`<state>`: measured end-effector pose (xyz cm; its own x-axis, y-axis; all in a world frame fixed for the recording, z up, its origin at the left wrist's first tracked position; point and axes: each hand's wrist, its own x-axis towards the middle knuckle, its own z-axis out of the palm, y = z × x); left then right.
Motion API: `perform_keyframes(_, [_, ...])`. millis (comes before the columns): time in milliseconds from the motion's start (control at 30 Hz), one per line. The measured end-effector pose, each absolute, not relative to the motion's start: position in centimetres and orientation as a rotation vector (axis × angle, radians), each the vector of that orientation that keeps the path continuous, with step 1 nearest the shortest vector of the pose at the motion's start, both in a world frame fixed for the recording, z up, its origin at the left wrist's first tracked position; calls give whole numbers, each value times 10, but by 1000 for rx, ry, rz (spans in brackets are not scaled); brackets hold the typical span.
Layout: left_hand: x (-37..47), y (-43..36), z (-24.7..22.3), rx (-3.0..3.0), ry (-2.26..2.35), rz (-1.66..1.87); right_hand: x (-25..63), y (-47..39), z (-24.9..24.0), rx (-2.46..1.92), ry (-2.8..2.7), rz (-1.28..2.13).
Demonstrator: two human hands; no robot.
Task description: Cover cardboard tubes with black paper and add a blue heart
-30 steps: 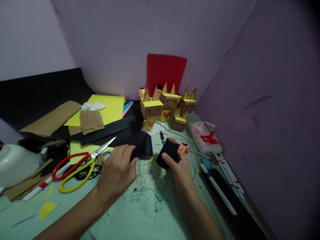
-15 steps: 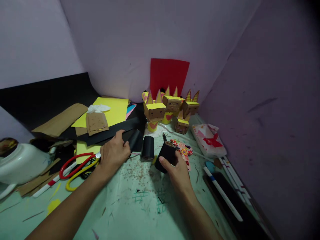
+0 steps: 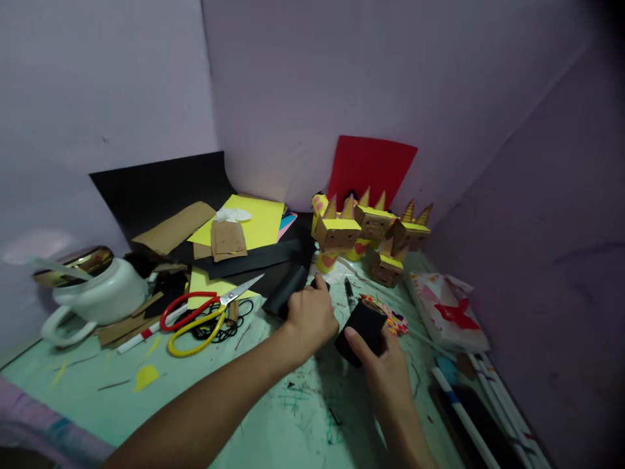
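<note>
My right hand [image 3: 385,361] holds a black paper-wrapped tube [image 3: 361,329], its brown open end tilted up, just above the table. My left hand [image 3: 312,312] reaches over the spot where a second black tube stands; only a bit of that tube shows past the fingers, and whether they grip it is hidden. Beside the left hand lies a rolled black paper piece [image 3: 286,291]. Cardboard box-headed figures [image 3: 338,236] with yellow tops and pointed ears stand behind the hands. A black pen [image 3: 349,293] lies between the hands and the figures.
Red-and-yellow scissors [image 3: 198,322] lie at left by black cord and a white teapot-like mug [image 3: 105,293]. Behind are yellow paper [image 3: 263,218], cardboard pieces [image 3: 228,241] and a red sheet [image 3: 374,172]. At right are a white-and-red packet [image 3: 452,312], a dark tray and white sticks.
My left hand has moved right, from beside the black paper to the second tube. My right hand still holds its tube. The view has shifted left, showing more of the mug.
</note>
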<state>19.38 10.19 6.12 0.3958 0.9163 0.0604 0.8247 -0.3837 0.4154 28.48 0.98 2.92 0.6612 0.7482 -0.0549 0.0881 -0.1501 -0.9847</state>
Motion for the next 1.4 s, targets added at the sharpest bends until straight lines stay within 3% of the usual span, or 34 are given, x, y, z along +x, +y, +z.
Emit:
perform_keyframes(233, [150,95,71,2007,1137,632,281,11,41,-1594,-801,744])
perform_keyframes(433, [100,84,51,1715,711,651,272,-5,50,-1628,-1039,775])
perform_keyframes(733, [93,65,34,1724,670,640,252,-20,3,-1662,-1299,547])
perform_keyframes(1400, [96,75,21,1636,617,627,256,-19,7,-1512,-1335,727])
